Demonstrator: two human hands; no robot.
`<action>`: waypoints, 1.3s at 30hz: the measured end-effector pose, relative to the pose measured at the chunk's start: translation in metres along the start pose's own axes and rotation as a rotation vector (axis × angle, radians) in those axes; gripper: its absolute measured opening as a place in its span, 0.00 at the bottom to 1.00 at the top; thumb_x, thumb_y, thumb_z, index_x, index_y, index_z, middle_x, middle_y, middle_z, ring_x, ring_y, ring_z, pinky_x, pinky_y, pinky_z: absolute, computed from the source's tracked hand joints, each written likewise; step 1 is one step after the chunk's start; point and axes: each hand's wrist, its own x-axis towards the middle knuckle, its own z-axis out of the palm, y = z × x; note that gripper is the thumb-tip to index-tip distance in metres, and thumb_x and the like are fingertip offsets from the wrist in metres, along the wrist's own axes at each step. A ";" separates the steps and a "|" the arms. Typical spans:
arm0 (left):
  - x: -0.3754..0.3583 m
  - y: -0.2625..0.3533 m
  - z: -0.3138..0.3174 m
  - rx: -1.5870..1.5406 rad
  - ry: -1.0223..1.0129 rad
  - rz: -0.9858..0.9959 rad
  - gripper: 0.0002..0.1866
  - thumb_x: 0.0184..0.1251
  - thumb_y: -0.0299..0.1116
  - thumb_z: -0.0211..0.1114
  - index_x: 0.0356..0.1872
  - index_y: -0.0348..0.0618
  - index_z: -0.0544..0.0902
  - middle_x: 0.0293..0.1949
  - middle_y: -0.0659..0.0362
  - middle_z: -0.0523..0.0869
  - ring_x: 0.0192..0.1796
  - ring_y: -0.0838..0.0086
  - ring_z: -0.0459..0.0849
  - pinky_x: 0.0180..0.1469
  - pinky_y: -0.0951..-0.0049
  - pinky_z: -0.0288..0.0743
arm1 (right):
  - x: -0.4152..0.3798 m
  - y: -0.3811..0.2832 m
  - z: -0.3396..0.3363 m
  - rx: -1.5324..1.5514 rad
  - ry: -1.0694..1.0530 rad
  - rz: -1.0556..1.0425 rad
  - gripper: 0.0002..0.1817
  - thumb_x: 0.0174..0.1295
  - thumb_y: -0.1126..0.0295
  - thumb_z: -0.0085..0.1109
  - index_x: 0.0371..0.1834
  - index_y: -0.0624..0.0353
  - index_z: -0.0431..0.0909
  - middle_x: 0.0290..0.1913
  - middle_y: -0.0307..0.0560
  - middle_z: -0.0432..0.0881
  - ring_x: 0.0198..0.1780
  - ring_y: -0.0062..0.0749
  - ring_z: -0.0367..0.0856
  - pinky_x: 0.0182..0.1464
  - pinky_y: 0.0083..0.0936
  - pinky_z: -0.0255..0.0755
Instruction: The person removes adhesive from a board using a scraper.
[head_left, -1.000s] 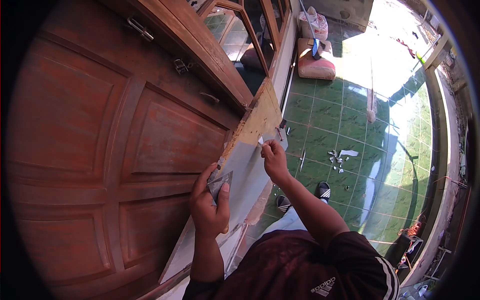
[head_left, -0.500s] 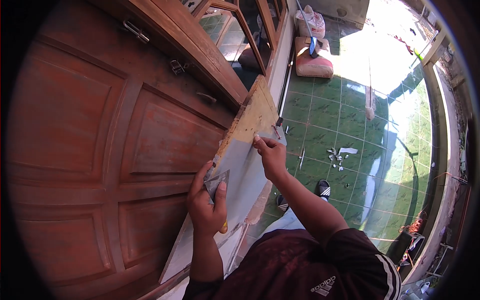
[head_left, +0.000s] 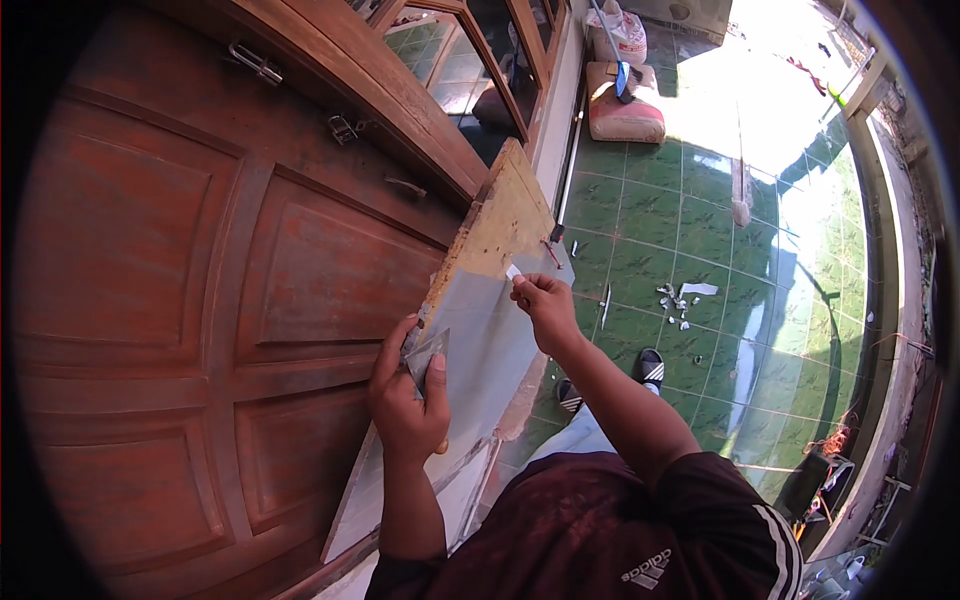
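A long board (head_left: 470,340) leans at a slant before me, its grey-white facing covering the lower part and bare yellowish wood showing at the top. My left hand (head_left: 408,405) is closed around a putty knife (head_left: 427,362), its flat metal blade lying over the board's left edge. The fingers of that hand also touch this edge. Between thumb and fingers, my right hand (head_left: 545,308) pinches a small white scrap of facing (head_left: 513,271), right where the facing meets the bare wood.
A reddish-brown panelled door (head_left: 330,270) stands at left. White scraps (head_left: 678,305) lie on the green tiled floor (head_left: 640,210). Farther off are a filled sack (head_left: 627,115) and a broom (head_left: 628,80). Tangled wires (head_left: 832,440) sit at right.
The white scrap in my right fingers now sticks out farther and shows more clearly. My left hand with the putty knife has barely shifted. The whole view has tilted slightly.
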 end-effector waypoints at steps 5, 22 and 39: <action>-0.001 0.003 0.001 0.019 0.011 -0.003 0.14 0.79 0.29 0.67 0.49 0.22 0.90 0.72 0.45 0.86 0.69 0.49 0.88 0.71 0.56 0.79 | -0.003 0.014 -0.028 -0.107 0.033 0.050 0.12 0.75 0.66 0.73 0.44 0.66 0.88 0.35 0.42 0.88 0.33 0.20 0.78 0.37 0.21 0.70; 0.001 0.004 0.001 0.064 0.019 0.038 0.13 0.77 0.27 0.68 0.40 0.20 0.89 0.71 0.41 0.86 0.65 0.46 0.91 0.66 0.56 0.82 | 0.004 0.036 -0.060 -0.227 0.075 0.082 0.12 0.72 0.66 0.74 0.42 0.67 0.90 0.33 0.43 0.88 0.31 0.20 0.78 0.34 0.21 0.69; 0.001 0.005 0.003 0.098 0.032 0.045 0.13 0.77 0.27 0.67 0.45 0.22 0.90 0.71 0.43 0.86 0.65 0.47 0.91 0.66 0.55 0.82 | -0.035 0.040 -0.093 -0.149 0.104 0.193 0.11 0.72 0.69 0.73 0.40 0.69 0.88 0.32 0.43 0.87 0.31 0.22 0.81 0.36 0.21 0.71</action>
